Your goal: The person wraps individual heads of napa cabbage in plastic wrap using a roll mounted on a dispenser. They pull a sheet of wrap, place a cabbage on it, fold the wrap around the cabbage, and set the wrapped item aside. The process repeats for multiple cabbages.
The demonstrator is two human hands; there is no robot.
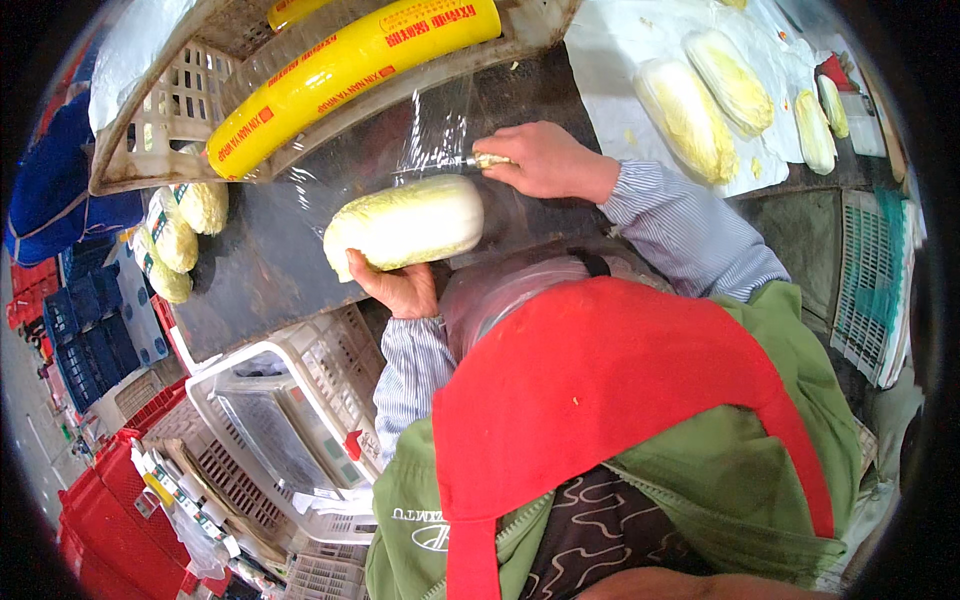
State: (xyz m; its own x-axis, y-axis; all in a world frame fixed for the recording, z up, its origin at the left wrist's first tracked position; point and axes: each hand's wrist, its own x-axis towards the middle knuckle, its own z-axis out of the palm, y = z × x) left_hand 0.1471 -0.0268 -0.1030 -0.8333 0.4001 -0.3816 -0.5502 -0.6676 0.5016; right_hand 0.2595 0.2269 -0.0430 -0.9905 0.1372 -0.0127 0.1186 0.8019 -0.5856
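Note:
A napa cabbage [409, 223] lies on its side on the dark tabletop [277, 262], its white base to the right. My left hand [397, 289] holds its leafy end from below. Just above the base, my right hand [536, 160] grips a knife [457, 161] by its wrapped handle, the blade pointing left. Clear plastic film [435, 124] stretches over the table behind the cabbage, from beneath a yellow roll of plastic wrap [360, 79] that rests along a crate's edge.
The dirty plastic crate [161, 176] stands at the back left, with wrapped cabbages [174, 232] beside it. More napa cabbages [686, 120] lie on a white sheet [607, 67] at right. Below the table's left edge are a white basket [281, 349] and a red crate [120, 517].

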